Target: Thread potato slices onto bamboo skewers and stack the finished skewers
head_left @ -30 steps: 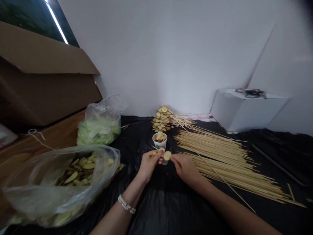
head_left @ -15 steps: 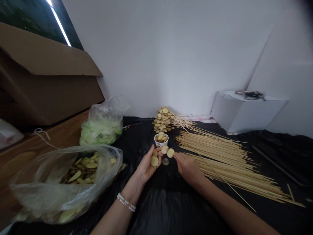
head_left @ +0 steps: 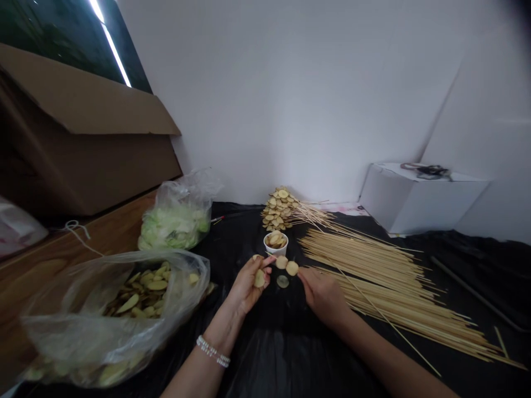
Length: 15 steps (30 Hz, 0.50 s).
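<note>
The left hand [head_left: 249, 286] is turned up with its fingers bent, and they are closed on a potato slice [head_left: 259, 278] in the palm. The right hand [head_left: 323, 296] has its fingers together on a thin wood stick [head_left: 270, 255] that goes across between the hands. Two more slices [head_left: 286, 265] sit on that stick, near the right hand. A pale slice [head_left: 282, 281] is just under them, and I cannot tell if it is on the stick.

A white paper cup [head_left: 276, 249] full of slices stands just past the hands. Behind it is a heap of sticks with slices on them [head_left: 280, 210]. Many bare sticks [head_left: 373, 271] lie on a black plastic sheet [head_left: 274, 354] to the right. On the left is a clear bag of slices [head_left: 53, 326], and past it, a bag of green leaves [head_left: 176, 224].
</note>
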Each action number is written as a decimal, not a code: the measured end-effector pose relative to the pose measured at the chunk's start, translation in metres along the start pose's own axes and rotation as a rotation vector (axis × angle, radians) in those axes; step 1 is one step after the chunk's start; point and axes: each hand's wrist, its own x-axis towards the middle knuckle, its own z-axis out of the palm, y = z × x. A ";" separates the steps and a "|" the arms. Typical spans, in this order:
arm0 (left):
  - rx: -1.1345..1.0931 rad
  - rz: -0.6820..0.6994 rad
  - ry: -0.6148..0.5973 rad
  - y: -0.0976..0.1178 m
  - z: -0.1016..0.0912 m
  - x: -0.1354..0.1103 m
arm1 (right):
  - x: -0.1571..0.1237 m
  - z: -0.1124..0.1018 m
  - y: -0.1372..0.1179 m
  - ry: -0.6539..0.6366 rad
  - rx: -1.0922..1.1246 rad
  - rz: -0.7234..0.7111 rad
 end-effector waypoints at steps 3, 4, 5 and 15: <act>0.051 0.074 -0.049 -0.001 -0.001 0.002 | -0.001 -0.001 -0.001 -0.007 0.002 -0.012; 0.054 0.084 -0.051 -0.001 -0.002 0.003 | -0.001 -0.001 -0.002 -0.010 0.000 -0.014; 0.050 0.089 -0.045 -0.001 -0.003 0.004 | -0.001 -0.001 -0.002 -0.014 -0.003 -0.014; 0.008 0.126 -0.027 0.004 -0.007 0.009 | 0.000 -0.003 -0.003 -0.063 -0.027 0.017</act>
